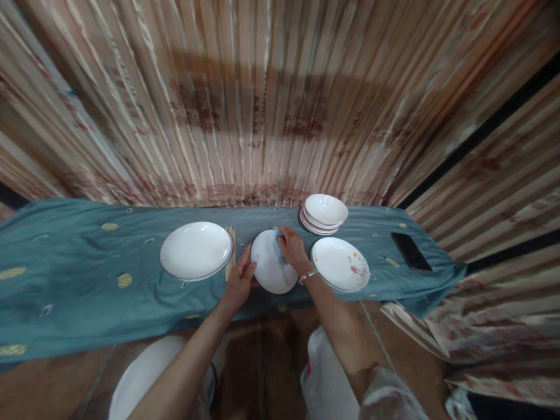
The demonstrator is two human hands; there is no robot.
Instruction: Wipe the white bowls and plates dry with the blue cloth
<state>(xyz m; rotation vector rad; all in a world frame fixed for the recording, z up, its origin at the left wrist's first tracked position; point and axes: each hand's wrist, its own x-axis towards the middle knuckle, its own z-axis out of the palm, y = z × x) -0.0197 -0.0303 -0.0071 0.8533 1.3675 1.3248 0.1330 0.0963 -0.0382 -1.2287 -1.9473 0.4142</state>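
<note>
A white plate (272,271) is held up over the middle of the table. My left hand (240,277) grips its left rim, thumb on the upper face. On the upper right of the plate, my right hand (294,248) presses a bluish-grey cloth (277,240) with its fingers closed round it. Just left of my left hand lie several wooden chopsticks (230,251), and past them a large white oval plate (196,251). Close by my right wrist is a white plate with a floral print (341,264).
A stack of white bowls (326,209) stands at the back, right of centre. A black phone (410,251) lies near the right end. The table has a teal patterned cloth (87,291). Pleated curtains (262,105) hang right behind it.
</note>
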